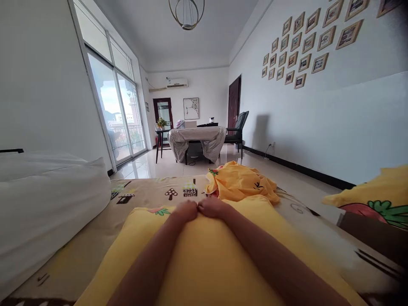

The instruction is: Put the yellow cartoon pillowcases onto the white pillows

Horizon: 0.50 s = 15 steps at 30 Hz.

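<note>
A large yellow pillow (204,255) with a strawberry print near its far left corner lies in front of me on a beige patterned bed sheet (153,191). My left hand (187,210) is closed on the pillow's far edge near its middle. Right beside it, nearly touching, my right hand (210,208) is closed on the same edge. Just beyond the pillow, to the right, is a crumpled orange-yellow cloth (244,180) with a strawberry print. Both forearms stretch over the pillow.
White bedding (51,204) is heaped at the left. Another yellow printed piece (382,195) is at the right edge. Beyond the bed stand a covered table (197,134), a black chair (236,131) and a stool with a plant (162,123).
</note>
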Available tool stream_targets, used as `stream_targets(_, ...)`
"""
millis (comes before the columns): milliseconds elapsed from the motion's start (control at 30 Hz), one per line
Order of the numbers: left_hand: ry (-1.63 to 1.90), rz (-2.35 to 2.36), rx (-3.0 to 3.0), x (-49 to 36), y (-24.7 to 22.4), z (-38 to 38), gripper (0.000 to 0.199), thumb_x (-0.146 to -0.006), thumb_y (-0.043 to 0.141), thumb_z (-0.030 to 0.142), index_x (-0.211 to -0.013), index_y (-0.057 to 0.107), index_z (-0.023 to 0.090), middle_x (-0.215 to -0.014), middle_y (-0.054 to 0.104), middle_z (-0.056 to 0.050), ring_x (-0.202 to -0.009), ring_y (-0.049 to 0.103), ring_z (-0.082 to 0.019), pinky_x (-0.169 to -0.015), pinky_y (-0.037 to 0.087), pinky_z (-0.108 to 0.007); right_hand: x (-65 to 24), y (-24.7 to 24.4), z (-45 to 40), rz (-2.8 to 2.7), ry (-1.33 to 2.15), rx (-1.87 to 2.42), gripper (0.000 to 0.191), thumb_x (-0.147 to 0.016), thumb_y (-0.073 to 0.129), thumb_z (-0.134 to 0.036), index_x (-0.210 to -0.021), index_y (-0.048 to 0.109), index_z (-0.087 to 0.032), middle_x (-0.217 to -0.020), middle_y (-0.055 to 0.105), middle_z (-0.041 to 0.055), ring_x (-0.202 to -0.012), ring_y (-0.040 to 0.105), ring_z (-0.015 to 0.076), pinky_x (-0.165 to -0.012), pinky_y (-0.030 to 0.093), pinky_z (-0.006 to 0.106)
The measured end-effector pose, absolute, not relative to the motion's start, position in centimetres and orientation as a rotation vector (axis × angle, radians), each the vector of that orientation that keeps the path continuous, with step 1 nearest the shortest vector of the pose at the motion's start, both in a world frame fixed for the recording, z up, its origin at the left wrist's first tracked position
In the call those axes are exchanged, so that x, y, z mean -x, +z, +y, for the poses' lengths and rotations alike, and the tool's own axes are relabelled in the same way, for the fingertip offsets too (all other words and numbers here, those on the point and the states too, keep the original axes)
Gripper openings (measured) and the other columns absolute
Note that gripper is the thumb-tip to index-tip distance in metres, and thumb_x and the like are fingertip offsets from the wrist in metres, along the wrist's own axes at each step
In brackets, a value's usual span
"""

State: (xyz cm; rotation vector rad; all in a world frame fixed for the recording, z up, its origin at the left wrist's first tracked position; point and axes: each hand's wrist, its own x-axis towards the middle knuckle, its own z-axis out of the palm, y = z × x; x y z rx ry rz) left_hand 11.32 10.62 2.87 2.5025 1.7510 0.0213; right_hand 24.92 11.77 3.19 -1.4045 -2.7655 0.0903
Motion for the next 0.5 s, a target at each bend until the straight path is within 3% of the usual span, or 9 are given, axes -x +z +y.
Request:
stream_targets(167,0.044,1.781,-2.385,-9.2,-1.8,11.4,0.043,-0.093,0.023,0.029,-0.102,0.063,0.016,-0.112,0.065,-0.014,-0.104,0.060,-0.024,-0.089,0.044,-0.038,-27.4,-2.6,13.8,-2.673,0.397,1.403,0.050,-0.095,0.021,-0.037,-0.106,0.065,-0.016,-0.112,0.066,0.0106,-0.100,0.061,0.0205,-0.083,0.044,0.031)
stream_targets(333,0.015,1.802,-2.236,-7.0,-2.0,13.1,0.052,-0.090,0.022,0.042,-0.102,0.065,0.017,-0.117,0.063,-0.015,-0.110,0.057,-0.030,-0.092,0.040,-0.043,-30.3,-3.1,15.6,-2.619,0.591,1.397,0.053,-0.094,0.023,-0.045,-0.100,0.067,-0.016,-0.108,0.067,0.0111,-0.097,0.061,0.0216,-0.085,0.043,0.031)
stream_targets(500,0.057,1.802,-2.059,-2.1,-2.2,13.5,0.060,-0.088,0.019,0.053,-0.093,0.068,0.019,-0.111,0.068,-0.012,-0.107,0.059,-0.028,-0.091,0.042,-0.038,-35.7,-4.4,16.2,-2.505,0.626,1.487,0.054,-0.094,0.022,-0.044,-0.099,0.067,-0.014,-0.107,0.067,0.0125,-0.100,0.060,0.0232,-0.093,0.040,0.034)
